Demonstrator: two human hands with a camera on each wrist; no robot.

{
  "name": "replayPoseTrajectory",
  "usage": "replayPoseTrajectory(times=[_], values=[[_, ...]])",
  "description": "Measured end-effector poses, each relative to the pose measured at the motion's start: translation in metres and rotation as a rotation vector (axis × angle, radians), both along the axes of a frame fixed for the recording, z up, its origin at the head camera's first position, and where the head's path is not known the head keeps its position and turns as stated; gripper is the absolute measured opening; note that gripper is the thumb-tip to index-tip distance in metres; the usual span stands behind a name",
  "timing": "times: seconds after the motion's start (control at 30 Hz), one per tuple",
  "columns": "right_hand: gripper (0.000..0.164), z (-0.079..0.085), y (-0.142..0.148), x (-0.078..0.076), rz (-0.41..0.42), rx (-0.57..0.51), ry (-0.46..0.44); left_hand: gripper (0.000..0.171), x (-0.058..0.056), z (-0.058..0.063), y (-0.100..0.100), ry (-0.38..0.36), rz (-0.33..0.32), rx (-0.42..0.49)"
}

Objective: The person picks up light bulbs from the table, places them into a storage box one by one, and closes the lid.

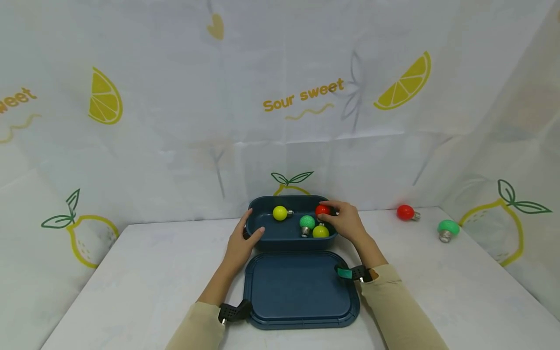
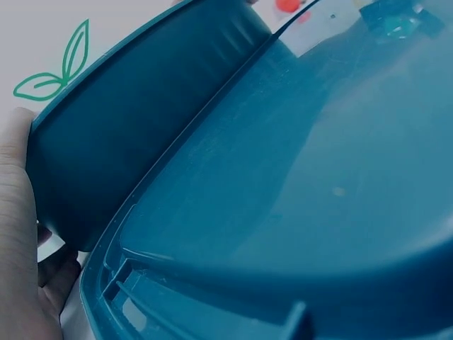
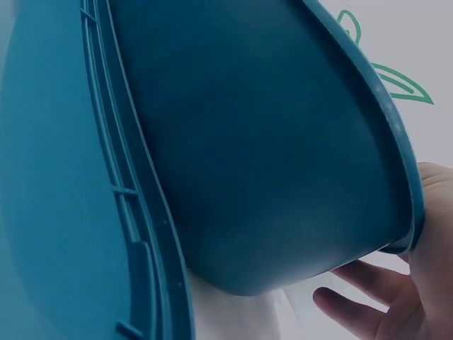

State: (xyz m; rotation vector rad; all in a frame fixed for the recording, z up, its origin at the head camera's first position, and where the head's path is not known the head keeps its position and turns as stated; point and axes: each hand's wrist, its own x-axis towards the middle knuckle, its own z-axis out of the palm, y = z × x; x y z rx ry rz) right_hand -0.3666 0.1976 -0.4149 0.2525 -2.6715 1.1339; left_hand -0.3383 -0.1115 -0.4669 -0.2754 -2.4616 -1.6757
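Note:
A dark blue box (image 1: 275, 243) stands at the back of the table. My left hand (image 1: 239, 244) holds its left end, thumb over the rim and fingers along the outer wall; the left wrist view shows that hand (image 2: 21, 234) at the box's side. Over the box's right end, my right hand (image 1: 346, 222) pinches a red light bulb (image 1: 323, 210) between thumb and fingers. Lower fingers of the right hand (image 3: 425, 283) stay outside the wall in the right wrist view. Inside lie a yellow bulb (image 1: 280, 213), a green bulb (image 1: 307, 222) and another yellow bulb (image 1: 321, 231).
In front of the box lies a dark blue lid (image 1: 302, 291), beneath my wrists. Off to the right on the white table (image 1: 437, 291) are a red bulb (image 1: 405, 212) and a green bulb (image 1: 448, 228). A lemon-printed curtain (image 1: 175, 121) hangs close behind the box.

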Motion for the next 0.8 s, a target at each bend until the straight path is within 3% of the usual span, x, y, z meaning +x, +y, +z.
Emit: replayPoseTrajectory(times=[0.3, 0.8], values=[[0.043, 0.0013, 0.0000, -0.0019, 0.020, 0.019, -0.065, 0.074, -0.0005, -0.0011, 0.0001, 0.003, -0.005, 0.002], [0.048, 0.0032, 0.0007, -0.0020, 0.031, 0.061, -0.057, 0.076, 0.0008, 0.0007, -0.0003, -0.002, 0.001, -0.002]])
